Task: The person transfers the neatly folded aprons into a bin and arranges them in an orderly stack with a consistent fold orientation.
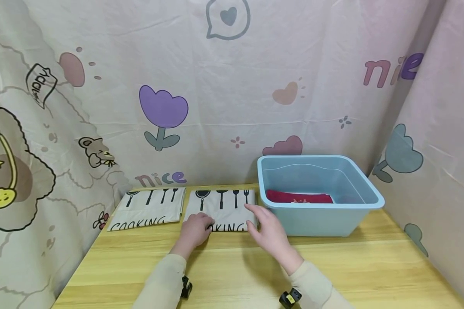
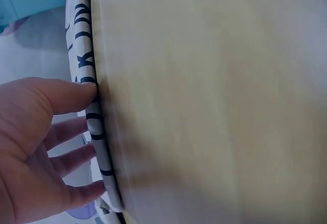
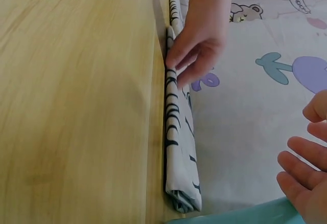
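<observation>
A folded white cloth (image 1: 229,216), printed in black with kitchen utensils and the word COOKING, lies flat on the table. My left hand (image 1: 195,231) rests on its near left corner; in the left wrist view the thumb (image 2: 76,95) touches the front fold and the other fingers lie on the cloth, loosely bent. Over the right end of this cloth is my right hand (image 1: 270,234), fingers loosely spread and nothing held. The right wrist view shows the cloth's layered end (image 3: 184,201). A matching folded cloth (image 1: 151,209) lies just to the left.
To the right stands a light blue plastic bin (image 1: 313,223) with a folded red cloth (image 1: 299,197) inside. The wooden table (image 1: 232,266) reaches back to a printed curtain (image 1: 224,94), which also hangs along both sides.
</observation>
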The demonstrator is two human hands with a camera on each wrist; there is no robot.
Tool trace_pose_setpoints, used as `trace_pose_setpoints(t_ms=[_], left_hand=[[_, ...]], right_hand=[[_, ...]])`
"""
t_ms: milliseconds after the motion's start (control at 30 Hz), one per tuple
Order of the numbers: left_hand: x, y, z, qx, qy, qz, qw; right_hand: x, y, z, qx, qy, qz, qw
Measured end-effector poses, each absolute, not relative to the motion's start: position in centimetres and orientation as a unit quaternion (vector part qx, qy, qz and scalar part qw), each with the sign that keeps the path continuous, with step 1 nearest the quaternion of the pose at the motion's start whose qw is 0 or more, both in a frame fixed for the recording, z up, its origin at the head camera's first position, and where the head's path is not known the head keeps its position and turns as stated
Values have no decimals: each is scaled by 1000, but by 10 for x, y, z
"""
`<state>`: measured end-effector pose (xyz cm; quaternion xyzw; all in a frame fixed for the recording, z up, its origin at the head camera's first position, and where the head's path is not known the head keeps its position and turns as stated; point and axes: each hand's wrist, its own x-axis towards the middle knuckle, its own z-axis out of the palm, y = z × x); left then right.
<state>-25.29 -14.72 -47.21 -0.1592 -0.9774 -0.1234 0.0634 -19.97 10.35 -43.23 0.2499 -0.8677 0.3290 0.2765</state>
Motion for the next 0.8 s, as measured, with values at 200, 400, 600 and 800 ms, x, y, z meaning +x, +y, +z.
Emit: trace_pose_setpoints(t_ms=[200,400,600,800], left_hand=[[-239,-155,-471,-180,-973,-127,67],[-228,-159,-470,-185,-973,-123,64],[-216,-162,-464,-205,-968,-129,67],[-206,-166,-466,-216,-965,-125,77]], right_hand=[[-200,103,-434,244,-871,331,271],[-201,104,-437,243,-872,328,269],[-201,105,-441,235,-877,328,262],[-200,105,-446,225,-883,327,252]])
